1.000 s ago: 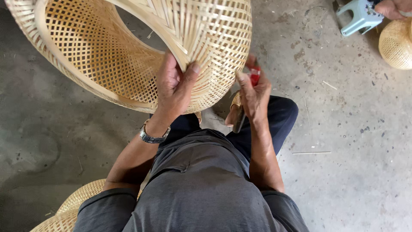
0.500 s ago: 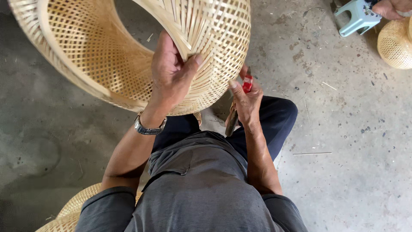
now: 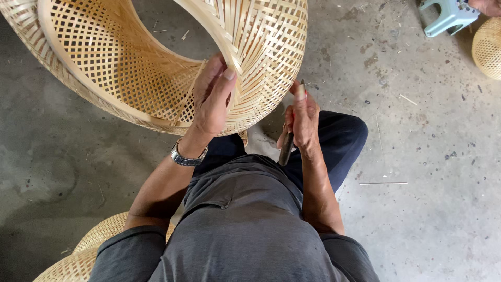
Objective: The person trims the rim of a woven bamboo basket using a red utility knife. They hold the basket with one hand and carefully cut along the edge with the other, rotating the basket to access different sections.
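Concrete floor (image 3: 433, 156) under woven bamboo basket (image 3: 130, 78), rim in left hand (image 3: 211, 99) grip; right hand (image 3: 302, 117) closed around knife (image 3: 288, 143) just beside.

Left hand (image 3: 211, 99) on basket (image 3: 156, 57) — concrete floor (image 3: 428, 156)

I am looking down at a grey concrete floor (image 3: 428, 156), stained and scuffed, which is carrying everything here. A pale green plastic stool (image 3: 449, 15) is standing on it at the far right. Just right of the stool, a small woven basket (image 3: 488, 47) is sitting on the concrete. Well below the stool, a thin bamboo sliver (image 3: 383, 183) is lying flat. Far to the stool's lower left, another woven basket (image 3: 88, 250) is resting on the floor, and small chips are lying scattered between.
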